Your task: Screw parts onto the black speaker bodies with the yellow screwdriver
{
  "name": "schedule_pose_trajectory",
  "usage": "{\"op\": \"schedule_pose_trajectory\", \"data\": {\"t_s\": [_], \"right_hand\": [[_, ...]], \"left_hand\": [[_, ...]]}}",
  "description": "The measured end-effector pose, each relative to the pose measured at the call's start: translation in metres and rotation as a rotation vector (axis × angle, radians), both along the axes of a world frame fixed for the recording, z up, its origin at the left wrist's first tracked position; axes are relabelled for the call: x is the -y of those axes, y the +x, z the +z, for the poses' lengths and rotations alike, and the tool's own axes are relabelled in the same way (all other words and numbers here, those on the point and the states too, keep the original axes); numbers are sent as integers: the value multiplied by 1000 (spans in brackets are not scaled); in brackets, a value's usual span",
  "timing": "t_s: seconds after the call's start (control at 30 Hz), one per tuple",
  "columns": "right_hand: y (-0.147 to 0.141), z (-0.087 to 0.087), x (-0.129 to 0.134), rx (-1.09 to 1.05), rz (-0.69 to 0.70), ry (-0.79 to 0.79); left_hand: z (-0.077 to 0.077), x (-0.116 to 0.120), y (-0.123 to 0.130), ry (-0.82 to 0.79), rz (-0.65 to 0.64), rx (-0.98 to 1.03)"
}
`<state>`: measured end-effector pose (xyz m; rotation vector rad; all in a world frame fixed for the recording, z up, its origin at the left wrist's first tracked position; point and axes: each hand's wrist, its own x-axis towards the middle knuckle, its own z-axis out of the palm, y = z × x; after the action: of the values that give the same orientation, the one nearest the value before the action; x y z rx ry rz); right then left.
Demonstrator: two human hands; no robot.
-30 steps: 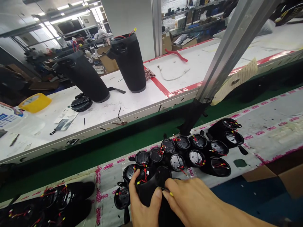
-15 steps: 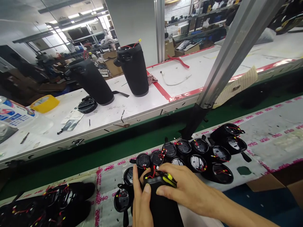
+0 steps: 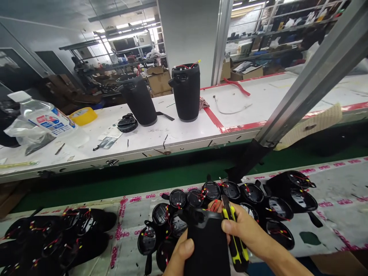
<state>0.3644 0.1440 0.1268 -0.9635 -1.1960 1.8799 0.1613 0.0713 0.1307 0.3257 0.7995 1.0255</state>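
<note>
A black fabric-covered cylindrical speaker housing (image 3: pixel 211 245) stands close to me at the bottom middle, its top end uppermost and tilted away. My left hand (image 3: pixel 181 255) is closed round its left side, the thumb lying on the cloth. In my right hand (image 3: pixel 245 228) is a yellow-and-black utility knife (image 3: pixel 237 249), held along the housing's right side with its narrow end up. The right fingers reach over the housing's rim, beside thin red wires (image 3: pixel 215 206). Whether they pinch those wires I cannot tell.
Behind my hands, several similar open-topped housings (image 3: pixel 211 190) with wires crowd the lower bench (image 3: pixel 132 230); another group (image 3: pixel 57 237) is at left. The white upper bench (image 3: pixel 184 132) carries two upright speakers (image 3: pixel 186 94), a bottle (image 3: pixel 54 120) and yellow tape (image 3: pixel 83 116). A metal post (image 3: pixel 304 80) slants at right.
The knife has come out from across the housing's top to its right side and now shows almost whole. My left hand has slid lower on the housing. The camera view has shifted.
</note>
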Motion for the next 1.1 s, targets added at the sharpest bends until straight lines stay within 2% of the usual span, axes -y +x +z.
{"op": "schedule_pose_trajectory", "data": {"t_s": [0.1, 0.17, 0.2, 0.37, 0.57, 0.8, 0.93, 1.1], "right_hand": [[10, 6, 8, 232, -172, 21], [20, 14, 18, 411, -278, 91], [25, 20, 24, 495, -289, 161], [37, 52, 41, 838, -37, 823], [20, 70, 26, 1149, 236, 1291], [17, 73, 22, 1187, 352, 1360], [16, 65, 25, 1244, 383, 1369], [14, 61, 31, 1287, 334, 1364]], "left_hand": [[6, 1, -1, -15, 32, 29], [9, 0, -4, -45, 68, -1], [11, 0, -6, -60, 78, -27], [24, 0, -9, -90, 44, -102], [41, -1, -11, -68, -23, -281], [44, -1, -8, 45, -40, -261], [40, 2, -9, 15, -9, -342], [35, 6, -11, 7, -20, -373]]}}
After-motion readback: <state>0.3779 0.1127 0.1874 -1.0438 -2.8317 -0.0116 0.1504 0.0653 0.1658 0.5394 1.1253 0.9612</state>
